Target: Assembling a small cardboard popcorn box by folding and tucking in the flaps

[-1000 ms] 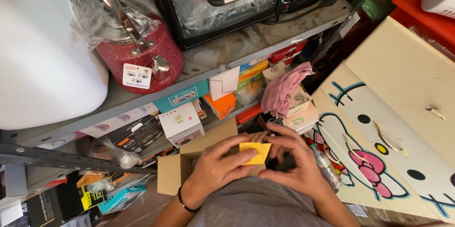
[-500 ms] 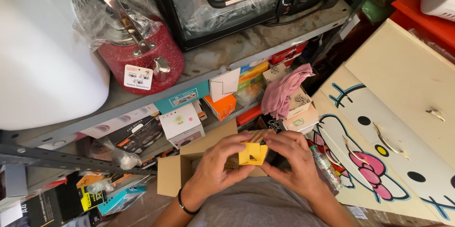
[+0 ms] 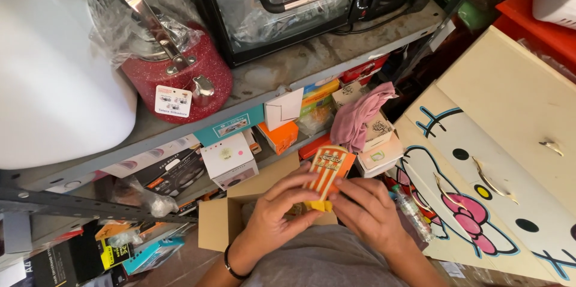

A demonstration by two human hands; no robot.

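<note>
Two hands are seen low at centre. A metal shelf (image 3: 288, 77) runs overhead, with a red pot (image 3: 180, 83) at ten o'clock and a cardboard box (image 3: 219, 218), flaps open, at nine o'clock of the hands. A small orange-striped packet (image 3: 327, 173) is gripped between left hand (image 3: 273, 218) and right hand (image 3: 369, 212), raised above the box, not yet set down.

fingers hide the striped carton's (image 3: 327, 173) lower end; white appliance (image 3: 54, 83) cut off.
</note>
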